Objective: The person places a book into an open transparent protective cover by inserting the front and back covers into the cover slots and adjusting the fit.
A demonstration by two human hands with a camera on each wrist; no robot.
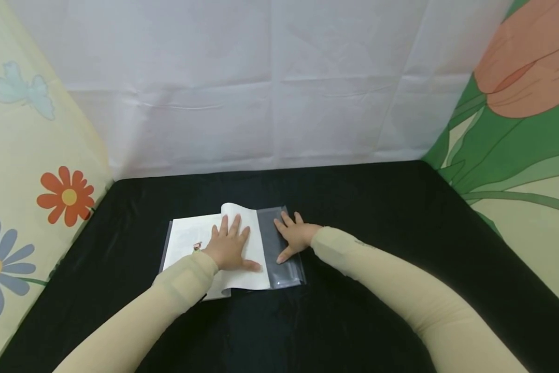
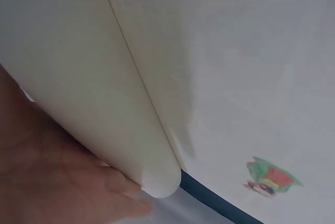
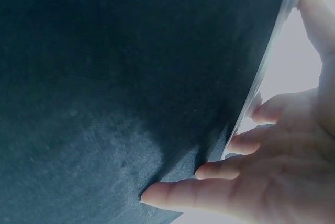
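A black bench (image 1: 377, 217) is carrying everything, with white and flowered cloths hanging around it. Near its middle a clear bag (image 1: 279, 248) is lying flat, with a white booklet (image 1: 190, 238) partly inside it. The left hand (image 1: 230, 248) is pressing the booklet's page, fingers (image 1: 234, 225) spread. The right hand (image 1: 295, 235) is resting just beside it on the bag's bare part, fingers (image 1: 286, 217) spread flat.
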